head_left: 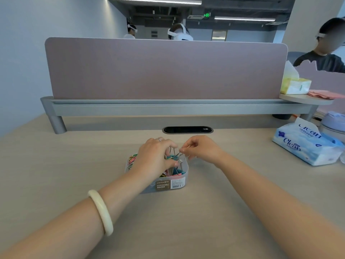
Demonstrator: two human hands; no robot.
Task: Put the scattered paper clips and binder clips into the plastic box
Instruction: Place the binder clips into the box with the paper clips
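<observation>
Pale wood-grain desk [214,212] stretches toward a mauve partition screen [166,70], with a blue tissue pack [306,146] off to the right. Near the middle sits the clear plastic box [164,186], holding coloured paper clips [133,159] on its left side and binder clips [176,170] on its right. Over the box, the left hand [155,157], a pale bangle [101,212] on its wrist, curls its fingers down around binder clips. Just beside it, the right hand [201,149] pinches a thin wire handle between thumb and forefinger above the box's far rim.
</observation>
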